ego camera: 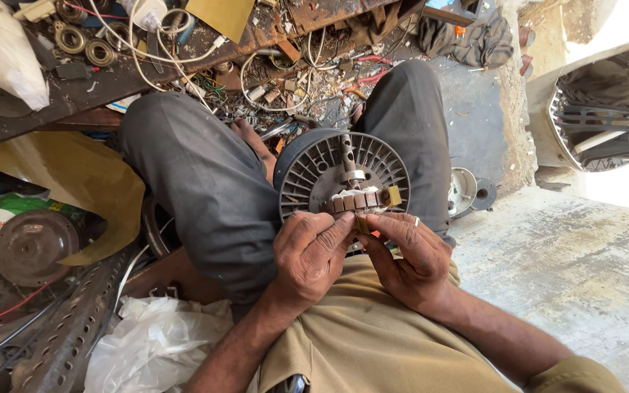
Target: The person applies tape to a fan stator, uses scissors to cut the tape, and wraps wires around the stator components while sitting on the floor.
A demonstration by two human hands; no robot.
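1. Finned round motor part at frame centre, resting between the knees, shaft pointing up-frame.
2. Left hand and right hand just below it, equally near.
3. Both grips pinching the banded winding piece at its lower rim.

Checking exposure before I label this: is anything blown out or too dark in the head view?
Head view: top right corner glares white; hands and finned motor part sharp, evenly lit; shelf underside at left shadowed; edges bow from wide lens.
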